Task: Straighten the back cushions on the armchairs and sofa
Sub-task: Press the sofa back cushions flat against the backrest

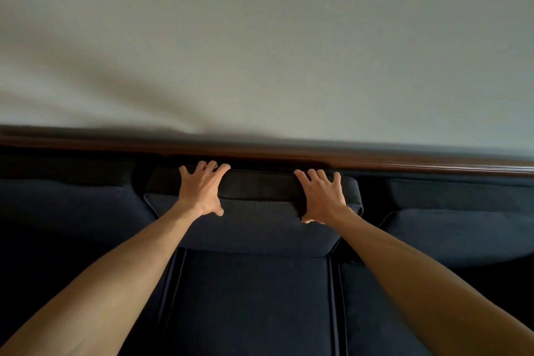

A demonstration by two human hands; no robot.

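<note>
The dark navy middle back cushion (pixel 257 225) stands on the sofa against the sofa's back. My left hand (pixel 202 189) grips its top edge near the left corner, fingers curled over the top and thumb on the front face. My right hand (pixel 322 195) grips the top edge near the right corner the same way. The left back cushion (pixel 66 211) and the right back cushion (pixel 462 228) flank it, both leaning on the sofa back.
The navy seat cushion (pixel 248 303) lies below my arms, with piped seams on each side. A dark wooden rail (pixel 404 163) runs along the sofa's top, right against a plain pale wall (pixel 260 37).
</note>
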